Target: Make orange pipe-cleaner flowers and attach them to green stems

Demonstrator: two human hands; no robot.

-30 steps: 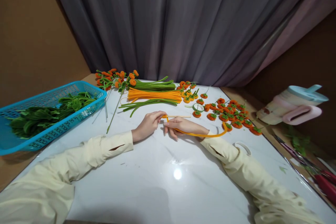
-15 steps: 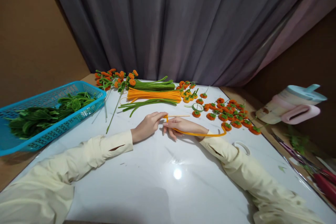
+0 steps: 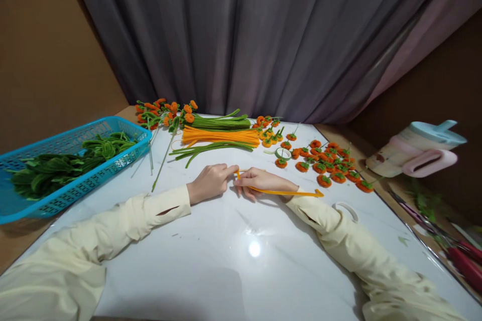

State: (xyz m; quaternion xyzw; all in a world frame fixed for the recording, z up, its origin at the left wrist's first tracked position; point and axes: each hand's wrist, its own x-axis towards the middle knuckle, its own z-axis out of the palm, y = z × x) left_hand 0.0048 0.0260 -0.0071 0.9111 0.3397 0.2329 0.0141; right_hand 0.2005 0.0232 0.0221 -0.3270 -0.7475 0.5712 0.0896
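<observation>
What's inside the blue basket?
Green leaf-like pieces lie heaped inside the blue basket, some lighter green than others. Whatever lies beneath the top pieces is covered and can't be seen.

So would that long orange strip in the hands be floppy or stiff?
Probably bendy but not limp: the orange strip runs nearly straight past the right hand. It may keep shapes, since its far end shows a bend. It looks so thin that it's likely very light.

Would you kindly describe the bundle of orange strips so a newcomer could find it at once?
On the white table, look towards the dark curtain. Between two bunches of green strips lies the bundle of orange strips, set apart from both by its colour.
</observation>
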